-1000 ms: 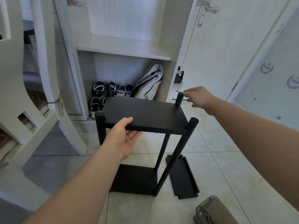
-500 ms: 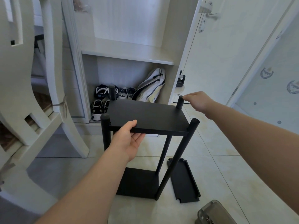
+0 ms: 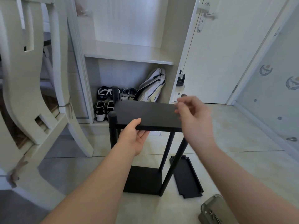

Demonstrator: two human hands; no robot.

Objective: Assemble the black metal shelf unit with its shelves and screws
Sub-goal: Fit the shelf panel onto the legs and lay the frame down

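Observation:
The black metal shelf unit stands on the tiled floor, with a top shelf (image 3: pixel 148 113), a bottom shelf (image 3: pixel 142 180) and round posts such as the near left one (image 3: pixel 112 126). My left hand (image 3: pixel 134 136) grips the top shelf's front edge, thumb on top and fingers underneath. My right hand (image 3: pixel 195 120) is blurred over the shelf's right end, its fingers curled and hiding the near right post's top. Whether it holds anything is unclear. A loose black shelf panel (image 3: pixel 186 177) lies flat on the floor to the right of the unit.
A pale wooden chair (image 3: pixel 24 94) leans close on the left. Behind the unit an open cabinet holds shoes (image 3: pixel 110 101) and a white bag (image 3: pixel 152 86). A white door (image 3: pixel 218 62) stands at the right rear. A grey box (image 3: pixel 212 212) sits at the bottom right.
My right hand has come away from the far right post toward the near right corner. My left hand keeps its grip on the front edge. The view has shifted slightly.

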